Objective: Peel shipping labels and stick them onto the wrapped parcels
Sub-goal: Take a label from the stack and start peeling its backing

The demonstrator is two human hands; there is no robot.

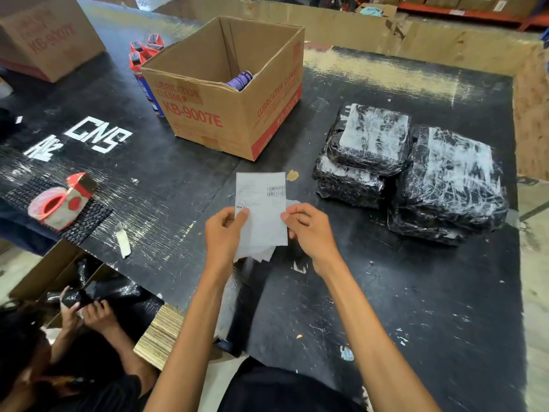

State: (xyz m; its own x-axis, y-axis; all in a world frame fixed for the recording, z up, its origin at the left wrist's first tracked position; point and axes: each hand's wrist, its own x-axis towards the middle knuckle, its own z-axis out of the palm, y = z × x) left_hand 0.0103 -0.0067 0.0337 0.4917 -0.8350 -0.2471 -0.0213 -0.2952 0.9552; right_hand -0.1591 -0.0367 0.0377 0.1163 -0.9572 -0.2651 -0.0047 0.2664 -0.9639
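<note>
White paper, a small stack of shipping labels (261,209), is held upright above the black table (416,292) between both hands. The left hand (222,233) is closed on the left edge of the stack, thumb on the front face; its grip is narrow and holds the labels. The right hand (309,230) is pinched at the right edge, thumb and forefinger on the top sheet (whether that sheet is already parted from its backing cannot be told). A barcode is printed near the upper right of the front label; the text is too small to read.

Wrapped parcels (413,171) are stacked in two piles to the right of the labels, well apart from the hands; black wrap under clear film, with pale patches on the top faces. An open cardboard box (219,108) marked "KB-9007E" stands beyond the labels, and a purple can (240,80) is seen inside it. Red-capped spray cans (142,55) stand just behind the left side of the box. A second carton (44,34) sits at the far left corner. A red tape dispenser (62,200) lies on a dark mat at the left of the table. White letters "CNS" are painted on the table surface. At lower left, below the table edge, another person's hands (86,313) are closed on a black bundle.
</note>
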